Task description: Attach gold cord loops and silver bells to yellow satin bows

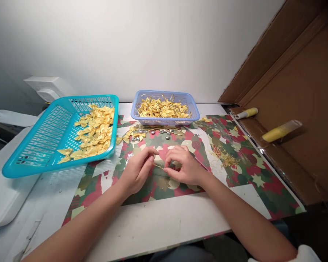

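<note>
My left hand (139, 169) and my right hand (185, 166) are close together over the patterned sheet. A thin gold strand (158, 166) runs between their fingertips, and both hands pinch it. Whether it is cord or wire is too fine to tell. Just beyond my fingers lie several silver jingle bells (168, 138) and a bundle of long gold strands (158, 128). Loose yellow ribbon bows (128, 135) sit to the left of these.
A teal basket (57, 166) at left holds yellow bows and a few bells. The blue basket (165, 119) at the back holds bows with gold strands. Strand scraps (226, 157) lie at right, beside a cardboard wall (297, 91) with two yellow-and-white tubes (281, 131).
</note>
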`<action>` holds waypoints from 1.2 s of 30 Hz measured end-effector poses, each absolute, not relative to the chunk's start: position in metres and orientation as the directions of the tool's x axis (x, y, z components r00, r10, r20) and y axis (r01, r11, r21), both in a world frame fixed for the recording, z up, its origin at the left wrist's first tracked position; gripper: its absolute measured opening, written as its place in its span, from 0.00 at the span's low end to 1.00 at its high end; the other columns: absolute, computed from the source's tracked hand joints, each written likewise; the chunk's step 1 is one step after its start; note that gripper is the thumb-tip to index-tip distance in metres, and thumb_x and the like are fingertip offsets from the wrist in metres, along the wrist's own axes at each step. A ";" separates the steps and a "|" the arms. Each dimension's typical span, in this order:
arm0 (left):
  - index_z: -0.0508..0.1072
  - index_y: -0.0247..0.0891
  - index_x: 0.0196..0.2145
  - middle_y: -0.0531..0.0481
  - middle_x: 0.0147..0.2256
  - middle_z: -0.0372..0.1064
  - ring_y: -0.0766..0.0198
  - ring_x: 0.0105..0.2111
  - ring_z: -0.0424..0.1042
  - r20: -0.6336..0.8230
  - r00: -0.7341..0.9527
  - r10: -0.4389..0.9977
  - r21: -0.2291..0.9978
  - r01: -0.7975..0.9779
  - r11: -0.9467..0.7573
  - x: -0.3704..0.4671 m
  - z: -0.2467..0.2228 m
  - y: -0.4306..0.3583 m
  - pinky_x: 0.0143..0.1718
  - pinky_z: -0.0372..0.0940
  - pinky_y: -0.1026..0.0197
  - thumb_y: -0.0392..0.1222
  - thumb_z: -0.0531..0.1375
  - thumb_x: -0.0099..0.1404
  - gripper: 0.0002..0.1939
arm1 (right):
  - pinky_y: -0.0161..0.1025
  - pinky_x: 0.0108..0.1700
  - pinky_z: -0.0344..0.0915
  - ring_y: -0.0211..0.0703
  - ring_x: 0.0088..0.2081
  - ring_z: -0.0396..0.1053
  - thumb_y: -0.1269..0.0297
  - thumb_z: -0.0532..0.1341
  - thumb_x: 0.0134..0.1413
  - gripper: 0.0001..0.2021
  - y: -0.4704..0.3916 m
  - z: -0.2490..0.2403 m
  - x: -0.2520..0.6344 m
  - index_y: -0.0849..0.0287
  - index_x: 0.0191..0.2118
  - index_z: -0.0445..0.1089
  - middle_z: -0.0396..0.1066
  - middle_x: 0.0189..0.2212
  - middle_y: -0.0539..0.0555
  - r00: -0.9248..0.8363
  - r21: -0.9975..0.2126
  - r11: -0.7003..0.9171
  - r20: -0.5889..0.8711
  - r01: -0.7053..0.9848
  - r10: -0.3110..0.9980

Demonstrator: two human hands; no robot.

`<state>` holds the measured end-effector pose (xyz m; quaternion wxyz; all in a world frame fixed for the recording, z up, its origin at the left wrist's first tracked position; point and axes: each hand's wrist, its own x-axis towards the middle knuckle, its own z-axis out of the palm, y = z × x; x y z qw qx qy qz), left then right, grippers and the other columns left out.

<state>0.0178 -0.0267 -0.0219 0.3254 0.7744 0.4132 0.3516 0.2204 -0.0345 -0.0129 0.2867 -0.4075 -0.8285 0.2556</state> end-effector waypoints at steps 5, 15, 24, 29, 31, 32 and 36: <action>0.65 0.40 0.39 0.58 0.24 0.57 0.69 0.21 0.55 0.286 0.396 0.872 0.799 0.404 -0.446 0.021 -0.022 -0.027 0.24 0.54 0.65 0.36 0.46 0.69 0.09 | 0.43 0.45 0.51 0.42 0.37 0.64 0.68 0.64 0.48 0.06 -0.033 -0.011 0.222 0.57 0.28 0.65 0.72 0.32 0.48 -0.496 -0.683 0.498 0.224 0.534 0.839; 0.66 0.40 0.39 0.55 0.27 0.62 0.68 0.24 0.59 0.256 0.395 0.882 0.841 0.360 -0.405 0.024 -0.020 -0.028 0.27 0.57 0.65 0.39 0.48 0.69 0.08 | 0.45 0.49 0.56 0.42 0.39 0.64 0.67 0.60 0.57 0.04 -0.036 -0.018 0.205 0.56 0.31 0.69 0.74 0.33 0.49 -0.494 -0.749 0.504 0.272 0.430 0.826; 0.66 0.39 0.40 0.54 0.27 0.59 0.67 0.25 0.58 0.243 0.307 0.920 0.848 0.394 -0.356 0.020 -0.015 -0.021 0.27 0.55 0.64 0.40 0.48 0.69 0.08 | 0.38 0.38 0.62 0.40 0.34 0.64 0.67 0.60 0.57 0.08 -0.032 -0.009 0.211 0.58 0.26 0.70 0.71 0.27 0.50 -0.484 -0.914 0.262 0.085 0.311 0.871; 0.65 0.40 0.41 0.57 0.24 0.55 0.67 0.22 0.55 0.237 0.280 0.930 0.838 0.426 -0.342 0.019 -0.017 -0.019 0.25 0.53 0.64 0.41 0.48 0.69 0.08 | 0.35 0.31 0.60 0.36 0.29 0.62 0.65 0.60 0.55 0.09 -0.031 -0.009 0.213 0.59 0.26 0.70 0.67 0.25 0.49 -0.505 -0.969 0.118 -0.007 0.215 0.863; 0.65 0.40 0.41 0.58 0.23 0.54 0.67 0.21 0.54 0.234 0.275 0.933 0.829 0.444 -0.339 0.019 -0.018 -0.019 0.24 0.52 0.64 0.41 0.48 0.70 0.09 | 0.34 0.30 0.58 0.34 0.27 0.61 0.64 0.60 0.55 0.09 -0.031 -0.009 0.214 0.60 0.26 0.69 0.66 0.25 0.48 -0.515 -0.977 0.082 -0.032 0.197 0.857; 0.65 0.40 0.41 0.58 0.23 0.54 0.67 0.21 0.54 0.233 0.276 0.932 0.823 0.454 -0.341 0.018 -0.017 -0.018 0.24 0.52 0.64 0.41 0.48 0.70 0.09 | 0.34 0.29 0.58 0.34 0.26 0.60 0.64 0.60 0.55 0.09 -0.031 -0.009 0.215 0.60 0.26 0.69 0.66 0.25 0.48 -0.519 -0.978 0.067 -0.046 0.196 0.853; 0.67 0.39 0.39 0.55 0.26 0.62 0.65 0.25 0.60 0.224 0.370 0.902 0.766 0.505 -0.397 0.016 -0.012 -0.017 0.29 0.56 0.63 0.42 0.48 0.69 0.09 | 0.33 0.27 0.57 0.32 0.23 0.58 0.61 0.60 0.55 0.09 -0.031 -0.008 0.217 0.60 0.28 0.69 0.63 0.24 0.47 -0.535 -0.983 0.004 -0.097 0.184 0.839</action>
